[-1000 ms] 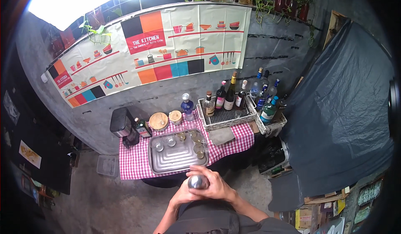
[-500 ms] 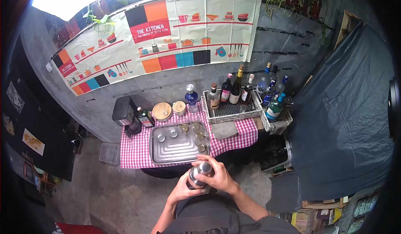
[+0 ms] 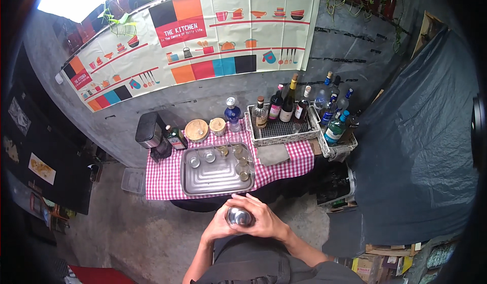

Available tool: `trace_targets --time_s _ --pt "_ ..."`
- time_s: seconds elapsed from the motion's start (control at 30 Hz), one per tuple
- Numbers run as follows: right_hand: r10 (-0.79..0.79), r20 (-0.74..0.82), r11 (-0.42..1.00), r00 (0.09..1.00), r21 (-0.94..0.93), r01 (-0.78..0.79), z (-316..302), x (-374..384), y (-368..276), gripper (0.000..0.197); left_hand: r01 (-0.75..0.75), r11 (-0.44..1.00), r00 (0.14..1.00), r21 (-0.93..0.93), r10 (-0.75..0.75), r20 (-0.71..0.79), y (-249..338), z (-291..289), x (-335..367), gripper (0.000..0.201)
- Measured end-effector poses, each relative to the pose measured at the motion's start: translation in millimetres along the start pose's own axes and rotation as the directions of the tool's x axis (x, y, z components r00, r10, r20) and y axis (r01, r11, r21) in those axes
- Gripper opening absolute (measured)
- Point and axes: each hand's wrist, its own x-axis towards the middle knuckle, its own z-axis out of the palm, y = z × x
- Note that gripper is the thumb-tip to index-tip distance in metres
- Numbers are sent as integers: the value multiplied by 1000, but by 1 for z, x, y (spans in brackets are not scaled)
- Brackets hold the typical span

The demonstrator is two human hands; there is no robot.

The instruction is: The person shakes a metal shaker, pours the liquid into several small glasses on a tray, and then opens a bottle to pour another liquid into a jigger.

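A shiny steel cocktail shaker (image 3: 239,216) is held close in front of my body, its rounded metal end facing up between my palms. My left hand (image 3: 217,226) wraps round its left side. On the other side my right hand (image 3: 269,223) is closed round it, with the fingers of both hands meeting at the far side. Most of the shaker's body is hidden by the hands. Just beyond them lies a metal tray (image 3: 215,176) bearing several small glasses; one clear glass (image 3: 194,161) is at its left, and a glass with yellowish liquid (image 3: 243,173) at its right.
Behind the tray are a black coffee machine (image 3: 151,134), a dark green bottle (image 3: 175,138), wooden-lidded jars (image 3: 197,130) and a blue bottle (image 3: 232,114). A wire-bottomed crate (image 3: 276,138) of bottles stands right, beside another basket (image 3: 342,149). A grey cloth (image 3: 273,154) lies on the checked tablecloth (image 3: 165,180).
My right hand has shifted from the shaker's top to wrap round its side. The shaker's metal end now points up more directly, and the two hands have come closer together.
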Motion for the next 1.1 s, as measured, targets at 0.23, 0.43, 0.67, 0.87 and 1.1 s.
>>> trace_targets --time_s 0.23,0.43,0.67,0.87,1.1 --pt "270 0 924 963 280 -259 0 1 12 64 167 965 986 -204 -168 13 -3 20 3 78" --pt "226 -11 944 974 251 -216 -21 -12 8 66 67 997 997 -38 -66 43 8 15 6 81" --pt "75 -16 995 997 74 -73 -13 -20 2 64 29 998 998 61 -32 51 1 21 6 68" --pt "307 -53 927 950 241 -286 -17 -15 -4 61 131 970 991 -203 -122 53 -1 33 7 70" --pt "336 -54 911 940 271 -310 -22 -25 7 63 76 996 991 48 -81 106 19 35 8 79"
